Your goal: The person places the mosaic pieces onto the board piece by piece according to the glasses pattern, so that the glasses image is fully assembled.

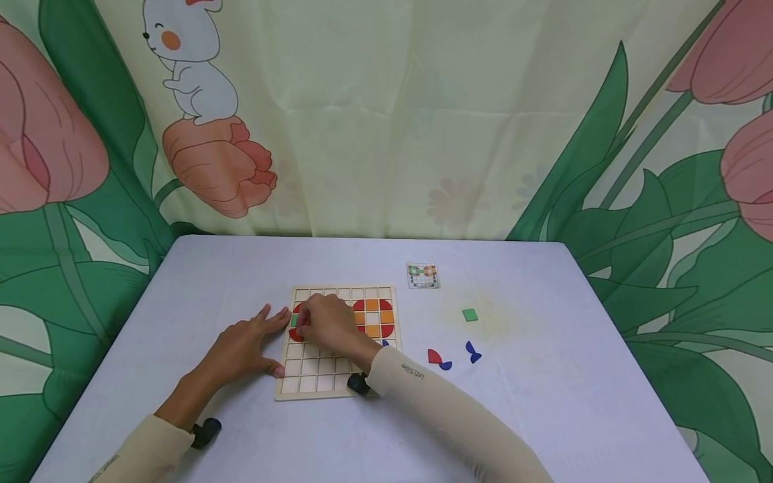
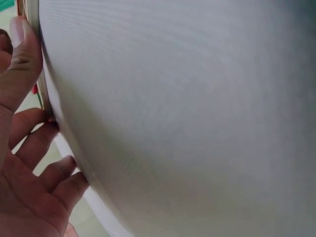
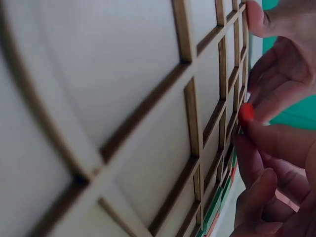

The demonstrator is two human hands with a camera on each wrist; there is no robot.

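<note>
A wooden grid board [image 1: 309,366] lies on the table, with red, orange and green tiles in its far rows. Over its left half, my right hand [image 1: 329,325] pinches a small red tile [image 3: 246,112] between thumb and finger near the board's left edge. That hand and forearm hide part of the grid. My left hand [image 1: 241,349] is spread along the left side, fingertips at the upper edge and thumb near the lower edge. In the left wrist view, the thumb [image 2: 24,59] touches the board's rim.
Right of the board lie a green square tile [image 1: 470,314], a red quarter-round tile [image 1: 435,356] and several blue pieces [image 1: 474,353]. A small pattern card [image 1: 423,276] sits behind them on the white tablecloth [image 1: 543,402]. A printed curtain [image 1: 374,168] hangs behind the table.
</note>
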